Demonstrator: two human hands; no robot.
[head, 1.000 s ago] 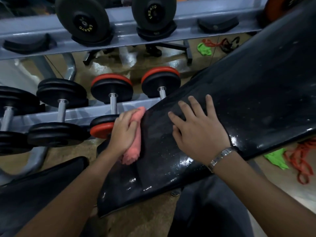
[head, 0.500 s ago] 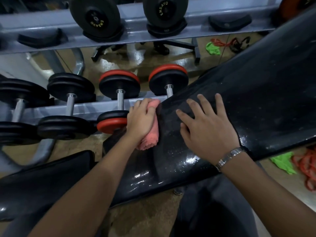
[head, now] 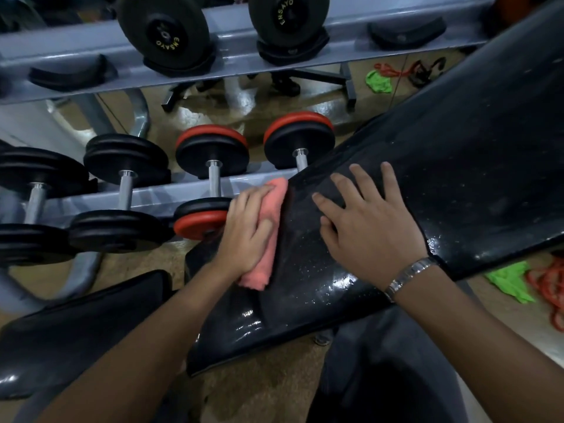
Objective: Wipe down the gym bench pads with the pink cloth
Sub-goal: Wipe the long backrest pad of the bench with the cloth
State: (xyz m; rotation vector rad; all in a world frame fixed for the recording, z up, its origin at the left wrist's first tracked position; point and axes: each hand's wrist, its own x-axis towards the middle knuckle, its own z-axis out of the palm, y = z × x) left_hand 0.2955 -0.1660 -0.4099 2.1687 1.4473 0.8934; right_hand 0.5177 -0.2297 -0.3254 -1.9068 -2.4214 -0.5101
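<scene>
A long black inclined back pad [head: 442,178] runs from lower centre to the upper right, shiny with wet streaks. My left hand [head: 247,233] holds the folded pink cloth [head: 271,239] against the pad's left edge, fingers curled over it. My right hand [head: 369,224] lies flat on the pad just right of the cloth, fingers spread, a metal watch on the wrist. A second black pad, the seat [head: 76,325], lies at the lower left, apart from both hands.
A grey dumbbell rack [head: 152,199] stands right behind the pad's left edge, holding black and red-and-black dumbbells [head: 213,154]. Green cloths [head: 509,282] and red bands [head: 549,288] lie on the floor to the right. My dark trouser leg [head: 381,370] is below the pad.
My left hand has slid the cloth up along the pad's left edge, then back down a little. My right hand stays flat on the pad.
</scene>
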